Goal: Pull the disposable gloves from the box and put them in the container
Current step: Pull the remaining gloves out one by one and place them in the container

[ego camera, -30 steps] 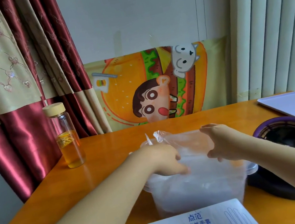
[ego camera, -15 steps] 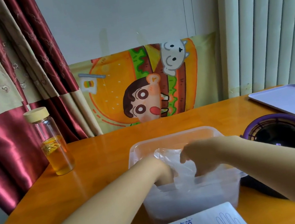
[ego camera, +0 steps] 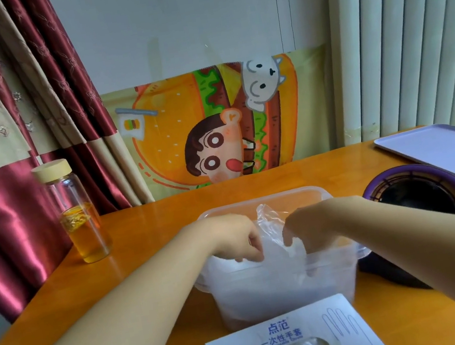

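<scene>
From the head camera I see both bare arms reaching forward over an orange wooden table (ego camera: 151, 264). In front of me stands a clear, rectangular plastic container (ego camera: 274, 288), its rim at about wrist level. My left hand (ego camera: 232, 240) and right hand (ego camera: 312, 227) are both dipped into its open top, close together but not touching. Between them is a thin, crumpled, transparent plastic disposable glove (ego camera: 272, 237); its upper end sticks up above the rim and the rest hangs down inside the container. The left fingers (ego camera: 254, 251) are curled downward and pinch the glove's left edge. The right fingers (ego camera: 291, 240) are bent onto its right side, though the film blurs the contact, so I can only say they appear to grip it.

Just in front of the container, at the bottom edge of the view, lies a white cardboard glove box (ego camera: 293, 343) with blue lettering and hand outlines; more clear film shows through its oval opening. To the left on the table stands a glass bottle with a pale yellow cap (ego camera: 75, 211), partly filled with amber liquid. To the right sits a round, purple-rimmed black appliance (ego camera: 424, 192), and beyond it a lavender flat tray (ego camera: 447, 151).
</scene>
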`<state>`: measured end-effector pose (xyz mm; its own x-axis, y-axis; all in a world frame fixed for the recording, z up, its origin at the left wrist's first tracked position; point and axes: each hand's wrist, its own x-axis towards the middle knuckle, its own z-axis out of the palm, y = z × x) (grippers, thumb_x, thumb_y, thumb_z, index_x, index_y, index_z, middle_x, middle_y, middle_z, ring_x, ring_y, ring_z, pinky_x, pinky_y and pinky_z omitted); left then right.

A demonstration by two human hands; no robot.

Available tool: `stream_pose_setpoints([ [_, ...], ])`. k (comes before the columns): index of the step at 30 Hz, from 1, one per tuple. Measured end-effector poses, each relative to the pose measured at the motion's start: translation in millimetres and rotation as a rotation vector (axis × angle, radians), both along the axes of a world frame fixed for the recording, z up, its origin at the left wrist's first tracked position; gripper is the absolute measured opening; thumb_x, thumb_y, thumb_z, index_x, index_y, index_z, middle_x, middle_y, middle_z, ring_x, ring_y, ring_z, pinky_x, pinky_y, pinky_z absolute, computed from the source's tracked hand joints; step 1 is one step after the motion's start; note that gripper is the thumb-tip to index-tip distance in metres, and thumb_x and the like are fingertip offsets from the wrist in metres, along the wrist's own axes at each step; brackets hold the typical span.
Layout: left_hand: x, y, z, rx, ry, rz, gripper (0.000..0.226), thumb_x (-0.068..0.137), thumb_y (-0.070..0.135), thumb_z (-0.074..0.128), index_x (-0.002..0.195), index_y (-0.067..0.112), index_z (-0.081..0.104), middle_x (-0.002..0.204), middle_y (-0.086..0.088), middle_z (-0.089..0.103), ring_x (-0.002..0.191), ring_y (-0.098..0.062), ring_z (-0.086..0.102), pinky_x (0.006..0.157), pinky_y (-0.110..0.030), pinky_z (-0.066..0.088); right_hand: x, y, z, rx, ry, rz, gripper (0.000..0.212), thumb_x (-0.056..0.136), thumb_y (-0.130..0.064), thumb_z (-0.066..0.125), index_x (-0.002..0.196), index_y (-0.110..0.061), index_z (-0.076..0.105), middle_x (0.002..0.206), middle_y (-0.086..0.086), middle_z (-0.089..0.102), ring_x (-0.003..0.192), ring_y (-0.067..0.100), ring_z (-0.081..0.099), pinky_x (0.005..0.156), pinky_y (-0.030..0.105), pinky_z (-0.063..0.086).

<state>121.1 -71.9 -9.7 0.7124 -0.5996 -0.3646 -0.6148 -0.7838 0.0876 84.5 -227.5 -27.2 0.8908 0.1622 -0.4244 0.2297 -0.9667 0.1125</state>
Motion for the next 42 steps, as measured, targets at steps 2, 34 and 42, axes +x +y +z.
stream_pose_setpoints([
  [2, -4.2, -4.4, -2.5, 0.116, 0.113, 0.063, 0.031, 0.098, 0.029, 0.051, 0.125, 0.017, 0.061, 0.105, 0.002, 0.06, 0.09, -0.015, 0.062, 0.079, -0.026, 0.052, -1.2, 1.9, 0.6, 0.077, 0.044, 0.007, 0.064, 0.078, -0.048, 0.071, 0.133, -0.022, 0.052, 0.132, 0.0, 0.055, 0.118, 0.022, 0.053, 0.105, 0.032, 0.039],
  [34, -119.6, 70.3, -65.3, -0.259, 0.021, -0.079, 0.088, 0.075, 0.064, 0.068, 0.147, 0.04, 0.024, 0.147, 0.025, 0.029, 0.132, 0.001, 0.032, 0.103, -0.017, 0.029, -118.2, 30.2, -39.9, 0.352, -0.227, 0.322, 0.033, 0.093, -0.026, 0.058, 0.125, -0.034, 0.059, 0.117, -0.008, 0.053, 0.091, 0.006, 0.049, 0.076, 0.012, 0.036],
  [42, -122.1, 70.3, -74.7, -0.27, 0.024, -0.079, 0.091, 0.075, 0.064, 0.067, 0.149, 0.037, 0.022, 0.15, 0.021, 0.028, 0.136, -0.004, 0.027, 0.105, -0.021, 0.025, -108.4, 37.4, -55.9, 0.315, -0.303, 0.336, 0.021, 0.095, -0.029, 0.055, 0.111, -0.026, 0.068, 0.097, -0.013, 0.052, 0.082, 0.009, 0.053, 0.061, 0.009, 0.034],
])
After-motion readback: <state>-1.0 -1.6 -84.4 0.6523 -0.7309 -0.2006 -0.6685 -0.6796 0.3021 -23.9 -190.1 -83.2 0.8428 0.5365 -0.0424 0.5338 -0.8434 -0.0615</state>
